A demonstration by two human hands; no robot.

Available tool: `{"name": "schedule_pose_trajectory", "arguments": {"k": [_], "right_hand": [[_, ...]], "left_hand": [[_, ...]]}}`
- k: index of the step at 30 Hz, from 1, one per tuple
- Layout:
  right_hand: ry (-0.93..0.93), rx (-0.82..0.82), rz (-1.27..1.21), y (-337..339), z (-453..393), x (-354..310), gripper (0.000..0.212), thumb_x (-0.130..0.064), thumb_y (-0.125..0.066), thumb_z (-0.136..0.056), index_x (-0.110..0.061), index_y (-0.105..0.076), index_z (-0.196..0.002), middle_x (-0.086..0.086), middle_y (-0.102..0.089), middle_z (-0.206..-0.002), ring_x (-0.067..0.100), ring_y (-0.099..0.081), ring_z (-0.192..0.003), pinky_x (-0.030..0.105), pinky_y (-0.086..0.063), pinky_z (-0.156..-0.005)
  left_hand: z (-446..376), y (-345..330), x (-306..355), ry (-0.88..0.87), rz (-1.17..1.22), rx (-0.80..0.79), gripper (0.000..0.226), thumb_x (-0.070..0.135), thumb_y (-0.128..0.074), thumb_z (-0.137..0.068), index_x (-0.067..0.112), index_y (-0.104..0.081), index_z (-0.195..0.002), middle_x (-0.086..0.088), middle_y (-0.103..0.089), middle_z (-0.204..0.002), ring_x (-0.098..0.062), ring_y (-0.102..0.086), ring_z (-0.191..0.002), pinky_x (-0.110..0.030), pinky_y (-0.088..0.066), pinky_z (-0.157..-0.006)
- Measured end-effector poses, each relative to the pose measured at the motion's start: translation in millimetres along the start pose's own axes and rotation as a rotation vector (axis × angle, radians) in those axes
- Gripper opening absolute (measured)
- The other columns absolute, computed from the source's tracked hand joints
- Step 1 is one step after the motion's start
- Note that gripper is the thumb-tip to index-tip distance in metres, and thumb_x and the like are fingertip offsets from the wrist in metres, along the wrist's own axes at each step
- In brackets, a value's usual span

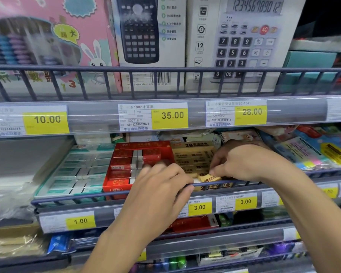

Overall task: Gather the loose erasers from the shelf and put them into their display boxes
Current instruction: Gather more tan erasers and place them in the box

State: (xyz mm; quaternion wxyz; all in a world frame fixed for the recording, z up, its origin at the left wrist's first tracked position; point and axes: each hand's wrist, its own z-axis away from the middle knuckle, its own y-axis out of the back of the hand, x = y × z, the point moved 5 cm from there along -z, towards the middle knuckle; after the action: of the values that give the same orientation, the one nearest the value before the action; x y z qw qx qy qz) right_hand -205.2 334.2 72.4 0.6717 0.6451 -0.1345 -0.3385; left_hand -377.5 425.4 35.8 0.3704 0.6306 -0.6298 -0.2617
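Three eraser display boxes stand side by side on the middle shelf: a teal box (77, 170), a red box (126, 160) and a tan 2B box (193, 154). My right hand (242, 162) pinches a yellow 2B eraser (209, 177) at the front edge of the tan box. My left hand (161, 192) rests curled over the wire rail (67, 199) in front of the red and tan boxes. What its fingers enclose is hidden.
Calculator boxes (152, 36) stand on the shelf above, behind a wire fence. Price tags (169, 116) line the shelf edges. Packaged stationery (313, 148) lies right of the tan box. Lower shelves hold more goods.
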Motion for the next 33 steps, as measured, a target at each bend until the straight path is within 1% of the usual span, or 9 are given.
{"name": "schedule_pose_trajectory", "arguments": {"k": [3, 8, 15, 18, 21, 24, 27, 30, 33], "right_hand": [[-0.030, -0.041, 0.063, -1, -3, -3, 0.022, -0.050, -0.068, -0.088, -0.031, -0.074, -0.097, -0.009, -0.068, -0.098, 0.010, -0.060, -0.089, 0.019, -0.040, -0.060], [-0.091, -0.076, 0.185, -4, -2, -3, 0.046, -0.063, -0.065, -0.085, -0.023, -0.072, -0.107, -0.002, -0.068, -0.101, 0.016, -0.062, -0.091, 0.022, -0.045, -0.061], [-0.064, -0.050, 0.090, -4, 1, -5, 0.039, -0.060, -0.069, -0.083, -0.025, -0.076, -0.100, -0.001, -0.070, -0.105, 0.016, -0.064, -0.097, 0.030, -0.055, -0.084], [-0.077, -0.021, 0.041, -5, 4, -3, 0.036, -0.060, -0.069, -0.082, -0.027, -0.075, -0.097, -0.001, -0.070, -0.101, 0.016, -0.064, -0.094, 0.029, -0.054, -0.081], [-0.084, 0.120, -0.014, 1, 12, -2, 0.031, -0.062, -0.064, -0.085, -0.032, -0.071, -0.086, -0.005, -0.072, -0.086, 0.014, -0.065, -0.081, 0.028, -0.052, -0.069], [0.012, 0.342, -0.196, 4, 28, -5, 0.020, -0.056, -0.064, -0.087, -0.037, -0.068, -0.082, -0.014, -0.068, -0.070, 0.002, -0.060, -0.068, 0.027, -0.047, -0.057], [0.186, 0.478, -0.487, -4, 50, -13, 0.012, -0.045, -0.066, -0.088, -0.034, -0.069, -0.092, -0.021, -0.065, -0.074, 0.001, -0.058, -0.066, 0.015, -0.046, -0.059], [0.332, 0.456, -0.770, -29, 76, -23, 0.014, -0.035, -0.067, -0.090, -0.034, -0.068, -0.104, -0.008, -0.066, -0.088, 0.012, -0.059, -0.073, 0.019, -0.048, -0.064], [0.338, 0.423, -0.940, -70, 101, -20, 0.015, -0.028, -0.067, -0.093, -0.033, -0.070, -0.107, -0.003, -0.066, -0.090, 0.018, -0.060, -0.075, 0.022, -0.050, -0.064]], "left_hand": [[0, -1, -1, 0.006, -0.002, -0.012, 0.023, 0.039, -0.054, -0.100, 0.033, -0.076, -0.104, 0.017, -0.066, -0.096, -0.012, -0.057, -0.081, -0.032, -0.040, -0.071], [0, -1, -2, 0.019, 0.004, -0.022, 0.025, 0.040, -0.051, -0.102, 0.034, -0.075, -0.106, 0.018, -0.065, -0.097, -0.012, -0.056, -0.081, -0.031, -0.035, -0.072], [0, -3, -3, 0.008, -0.001, -0.017, 0.025, 0.040, -0.051, -0.102, 0.034, -0.075, -0.106, 0.018, -0.065, -0.097, -0.012, -0.057, -0.081, -0.031, -0.036, -0.071], [1, -3, -4, 0.005, 0.000, -0.032, 0.024, 0.040, -0.052, -0.102, 0.034, -0.075, -0.108, 0.018, -0.066, -0.098, -0.012, -0.057, -0.083, -0.031, -0.037, -0.072], [1, -2, -5, 0.030, 0.032, -0.054, 0.022, 0.039, -0.056, -0.103, 0.032, -0.071, -0.117, 0.017, -0.067, -0.106, -0.012, -0.058, -0.091, -0.032, -0.040, -0.077], [7, 6, -6, 0.096, 0.147, -0.011, 0.027, 0.037, -0.057, -0.102, 0.031, -0.067, -0.127, 0.019, -0.065, -0.118, -0.008, -0.055, -0.107, -0.031, -0.041, -0.091], [19, 24, -7, 0.184, 0.293, 0.129, 0.025, 0.035, -0.057, -0.103, 0.033, -0.067, -0.126, 0.028, -0.062, -0.118, 0.004, -0.053, -0.114, -0.018, -0.039, -0.096], [44, 35, -13, 0.302, 0.577, 0.215, 0.021, 0.037, -0.059, -0.098, 0.044, -0.066, -0.116, 0.028, -0.069, -0.113, -0.001, -0.064, -0.109, -0.011, -0.047, -0.087], [78, 26, -22, 0.423, 0.841, 0.188, 0.015, 0.036, -0.067, -0.099, 0.046, -0.069, -0.109, 0.019, -0.075, -0.109, -0.003, -0.069, -0.104, -0.011, -0.049, -0.085]]}}
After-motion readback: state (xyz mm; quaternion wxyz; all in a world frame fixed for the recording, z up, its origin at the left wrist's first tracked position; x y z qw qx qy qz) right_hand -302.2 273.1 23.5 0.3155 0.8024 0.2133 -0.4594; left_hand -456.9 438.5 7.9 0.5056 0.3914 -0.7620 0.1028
